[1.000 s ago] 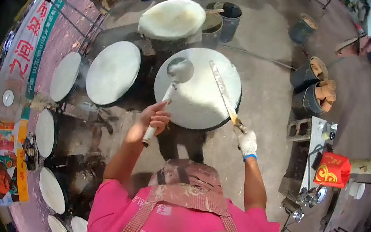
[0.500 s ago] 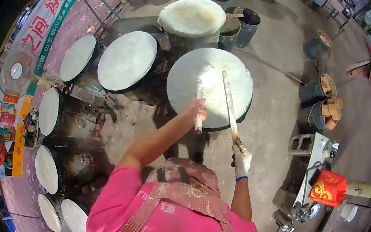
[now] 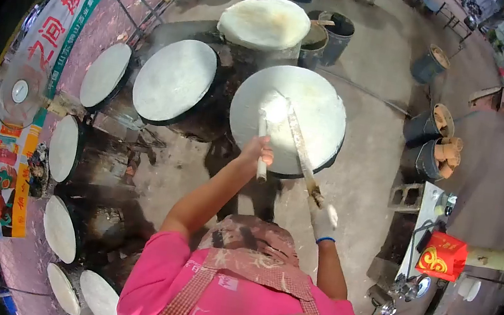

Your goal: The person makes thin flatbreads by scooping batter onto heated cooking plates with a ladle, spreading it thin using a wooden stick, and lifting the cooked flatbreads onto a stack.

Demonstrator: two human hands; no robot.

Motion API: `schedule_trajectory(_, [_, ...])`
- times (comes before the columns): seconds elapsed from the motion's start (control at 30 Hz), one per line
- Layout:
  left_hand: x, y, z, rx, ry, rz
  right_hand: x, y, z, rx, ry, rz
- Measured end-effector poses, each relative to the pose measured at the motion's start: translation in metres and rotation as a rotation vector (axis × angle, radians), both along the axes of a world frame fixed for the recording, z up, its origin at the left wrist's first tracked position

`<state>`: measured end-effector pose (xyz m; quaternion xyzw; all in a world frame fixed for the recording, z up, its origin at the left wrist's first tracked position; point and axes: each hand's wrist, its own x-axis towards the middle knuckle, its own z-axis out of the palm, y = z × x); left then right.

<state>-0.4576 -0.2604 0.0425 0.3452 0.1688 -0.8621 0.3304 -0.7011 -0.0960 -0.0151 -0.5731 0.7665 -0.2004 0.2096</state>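
My bare left hand is closed round the pale handle of a batter spreader, whose white-coated head rests over the round griddle. A smooth white layer of batter covers the griddle's top. My right hand, in a whitish glove, grips the darkened lower end of a long flat stick. The stick slants up and left across the batter, its tip beside or touching the spreader's head. The glove hides part of the stick's end.
More white-topped griddles stand to the left, including a large one, and another lies ahead. On the right are buckets, a concrete block, and a narrow table near a red bag.
The stick's tip has swung left to the spreader's head. My left hand and the spreader have shifted slightly left; my right hand has drawn a little closer to my body.
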Motion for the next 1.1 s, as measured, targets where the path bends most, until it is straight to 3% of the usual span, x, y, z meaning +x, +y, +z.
schedule_trajectory(0.07, [0.041,0.000,0.018,0.280,0.740,-0.034,-0.002,0.001,0.010,0.150,0.058,0.022])
schedule_trajectory(0.1, [0.058,0.010,0.045,0.175,0.745,-0.027,0.001,0.002,0.020,0.227,0.083,0.027])
schedule_trajectory(0.13, [0.075,0.025,0.066,0.075,0.750,-0.020,0.012,-0.007,0.058,0.418,0.089,-0.144])
schedule_trajectory(0.23, [0.140,0.058,0.045,-0.309,0.740,-0.206,0.032,-0.017,0.056,0.370,-0.262,-0.334])
schedule_trajectory(0.27, [0.159,0.065,0.038,-0.327,0.721,-0.199,0.040,-0.014,0.029,0.258,-0.389,-0.392])
schedule_trajectory(0.33, [0.193,0.077,0.036,-0.366,0.679,-0.170,0.053,-0.008,0.014,0.190,-0.222,-0.274])
schedule_trajectory(0.37, [0.210,0.086,0.041,-0.225,0.676,-0.067,0.060,-0.005,0.006,0.158,-0.140,-0.210])
schedule_trajectory(0.43, [0.241,0.108,0.075,0.058,0.673,0.141,0.053,-0.001,-0.008,0.099,0.274,-0.181])
schedule_trajectory(0.47, [0.260,0.121,0.073,-0.021,0.672,0.141,0.055,0.001,-0.009,-0.065,0.131,-0.241])
schedule_trajectory(0.57, [0.318,0.173,0.060,-0.242,0.724,0.121,0.119,0.001,0.021,0.007,-0.662,-0.532])
schedule_trajectory(0.6, [0.332,0.189,0.045,-0.320,0.783,0.101,0.140,0.010,0.015,0.053,-0.736,-0.484])
schedule_trajectory(0.67, [0.374,0.227,-0.004,-0.236,0.610,0.092,0.203,0.028,0.020,0.243,-0.950,-0.267])
schedule_trajectory(0.73, [0.405,0.267,-0.018,0.000,0.568,0.233,0.252,0.037,-0.017,0.432,-1.093,-0.045])
schedule_trajectory(0.77, [0.411,0.275,-0.010,0.001,0.727,0.339,0.280,0.027,-0.031,0.465,-1.152,0.093])
schedule_trajectory(0.83, [0.421,0.315,0.017,-0.078,0.010,0.505,0.361,0.001,0.007,0.521,-1.053,0.349])
schedule_trajectory(0.9, [0.431,0.350,0.028,-0.067,-0.111,0.627,0.438,-0.020,0.077,0.527,-1.018,0.556])
schedule_trajectory(1.03, [0.441,0.410,0.030,-0.134,-0.281,0.864,0.554,-0.098,0.037,0.454,-0.608,1.008])
schedule_trajectory(1.07, [0.441,0.422,0.028,-0.143,-0.327,0.920,0.594,-0.085,0.092,0.382,-0.373,1.134])
schedule_trajectory(1.1, [0.439,0.432,0.025,-0.152,-0.371,0.967,0.620,-0.099,0.053,0.224,-0.387,1.227])
